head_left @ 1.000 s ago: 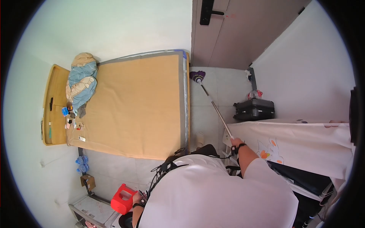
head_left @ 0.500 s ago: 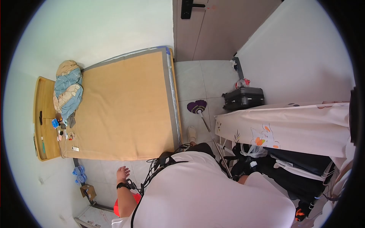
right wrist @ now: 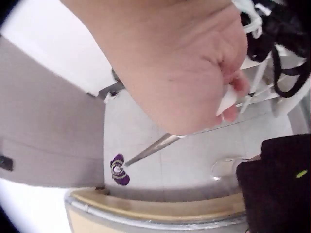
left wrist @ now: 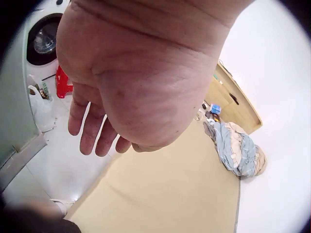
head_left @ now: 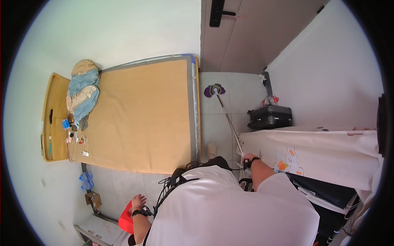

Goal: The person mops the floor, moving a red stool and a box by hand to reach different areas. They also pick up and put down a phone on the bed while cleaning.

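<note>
My right hand [head_left: 248, 158] grips the upper end of a mop [head_left: 230, 122], its fingers curled round the pole. The mop's purple head [head_left: 214, 90] lies on the grey tiles between the bed and the door. In the right wrist view the pole [right wrist: 154, 146] slants from under the right hand [right wrist: 184, 73] down to the purple pad [right wrist: 119, 170]. My left hand [head_left: 139, 201] holds nothing and hangs with loose fingers, overlapping a red plastic stool [head_left: 126, 219] in the head view. The left wrist view shows the left palm [left wrist: 141, 97] and its relaxed fingers.
A bed [head_left: 143, 115] with a bundled quilt [head_left: 84, 90] fills the left side. At the right stand a black suitcase [head_left: 270, 117] and a rack behind a pale curtain [head_left: 271, 149]. Blue bottles [head_left: 86, 181] and a cardboard box [head_left: 93, 200] sit by the left wall.
The mop was drawn back towards me half a second ago and is now pushed out near the door again. My left hand swung forward off the red stool, then back beside it.
</note>
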Demonstrator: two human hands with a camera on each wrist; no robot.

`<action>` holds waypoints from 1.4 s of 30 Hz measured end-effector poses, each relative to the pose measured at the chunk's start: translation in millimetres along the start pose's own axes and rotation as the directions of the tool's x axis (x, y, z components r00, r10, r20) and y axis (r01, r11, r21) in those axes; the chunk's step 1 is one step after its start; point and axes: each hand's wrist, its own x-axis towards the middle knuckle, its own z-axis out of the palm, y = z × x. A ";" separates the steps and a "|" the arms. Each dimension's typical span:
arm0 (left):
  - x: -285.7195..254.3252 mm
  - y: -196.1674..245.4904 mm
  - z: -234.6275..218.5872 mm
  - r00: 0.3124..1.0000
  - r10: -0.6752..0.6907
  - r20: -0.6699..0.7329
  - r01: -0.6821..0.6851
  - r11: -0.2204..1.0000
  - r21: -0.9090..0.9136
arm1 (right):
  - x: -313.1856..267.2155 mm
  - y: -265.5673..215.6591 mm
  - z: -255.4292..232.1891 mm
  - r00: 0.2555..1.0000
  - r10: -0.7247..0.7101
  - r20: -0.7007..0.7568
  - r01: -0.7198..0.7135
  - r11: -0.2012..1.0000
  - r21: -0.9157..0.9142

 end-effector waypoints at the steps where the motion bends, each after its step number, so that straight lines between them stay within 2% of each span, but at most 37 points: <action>1: -3.7 -11.4 -1.9 1.000 -0.013 0.009 0.013 1.000 -0.023 | 11.8 -22.1 -37.6 0.980 0.200 0.004 -0.197 0.970 -0.143; 2: -7.1 -22.2 -3.6 1.000 -0.025 0.019 0.026 0.999 -0.046 | 26.9 -58.8 -76.5 0.921 0.389 -0.024 -0.379 0.881 -0.282; 3: -11.3 -31.5 -3.4 0.999 -0.047 0.021 0.049 0.995 -0.092 | 38.8 -81.9 -99.8 0.803 0.498 -0.328 -0.489 0.865 0.117; 4: -15.1 -39.1 -2.1 0.999 -0.049 0.017 0.051 0.994 -0.102 | 52.0 -97.2 -118.8 0.558 0.648 -0.518 -0.407 0.758 0.510; 6: -20.9 -51.9 1.3 0.996 -0.093 0.007 0.093 0.991 -0.097 | 83.5 -114.0 -156.7 0.364 0.641 -0.675 -0.276 0.767 0.579; 7: -27.9 -52.9 2.6 0.996 -0.083 0.036 0.087 0.990 -0.111 | 93.7 -118.6 -170.2 0.372 0.638 -0.675 -0.277 0.770 0.575; 9: -31.7 -58.5 4.8 0.996 -0.085 0.029 0.088 0.989 -0.118 | 104.7 -124.8 -184.9 0.488 0.650 -0.582 -0.396 0.759 0.516; 10: -29.6 -57.3 6.1 0.996 -0.080 0.028 0.083 0.989 -0.122 | 97.3 -133.5 -185.3 0.483 0.652 -0.584 -0.396 0.758 0.519; 12: -25.7 -54.4 8.7 0.997 -0.075 0.032 0.078 0.989 -0.127 | 74.8 -149.2 -180.3 0.488 0.705 -0.514 -0.618 0.695 0.366; 15: -19.8 -50.2 7.0 0.997 -0.065 0.034 0.068 0.992 -0.103 | 35.2 -129.0 -138.8 0.486 0.736 -0.470 -0.670 0.660 0.340; 17: -13.3 -45.7 5.5 0.997 -0.069 0.030 0.071 0.995 -0.066 | -5.7 -129.0 -108.4 0.580 0.713 -0.394 -0.720 0.675 0.161; 18: -8.3 -42.8 4.9 0.997 -0.069 0.040 0.071 0.996 -0.058 | -15.7 -101.8 -74.0 0.523 0.753 -0.399 -0.744 0.632 0.217; 19: -1.8 -41.5 3.6 0.996 -0.084 0.043 0.087 0.994 -0.064 | -30.1 -87.6 -48.0 0.525 0.805 -0.278 -0.793 0.581 0.185; 20: 5.6 -38.9 2.2 0.994 -0.098 0.046 0.100 0.993 -0.068 | -30.3 -35.2 11.2 0.582 0.756 -0.298 -0.784 0.620 0.041; 21: 17.8 -40.7 -1.3 0.994 -0.094 0.062 0.099 0.993 -0.066 | -55.7 -41.5 32.1 0.678 0.697 -0.234 -0.735 0.635 -0.237; 22: 17.3 -33.3 1.1 0.993 -0.094 0.069 0.098 0.994 -0.053 | -67.9 -12.5 77.4 0.840 0.543 -0.019 -0.494 0.749 -0.441; 25: 24.0 -3.4 8.4 0.992 -0.106 0.068 0.105 0.994 0.014 | -67.2 -9.7 78.5 0.842 0.539 -0.015 -0.504 0.777 -0.378; 30: 31.5 42.9 21.0 0.994 -0.016 0.111 -0.002 0.987 0.160 | -65.9 -12.4 79.7 0.865 0.502 -0.003 -0.487 0.837 -0.247; 33: 34.3 66.6 27.8 0.995 0.017 0.096 -0.033 0.986 0.166 | -65.1 -16.2 81.1 0.881 0.473 0.001 -0.465 0.867 -0.177; 38: 30.4 81.4 35.7 0.995 0.068 0.074 -0.080 0.980 0.181 | -64.1 -22.9 84.5 0.911 0.413 -0.001 -0.412 0.907 -0.087; 42: 22.0 74.6 33.0 0.994 0.077 0.080 -0.088 0.985 0.146 | -64.2 -28.9 86.1 0.938 0.347 -0.007 -0.347 0.937 -0.038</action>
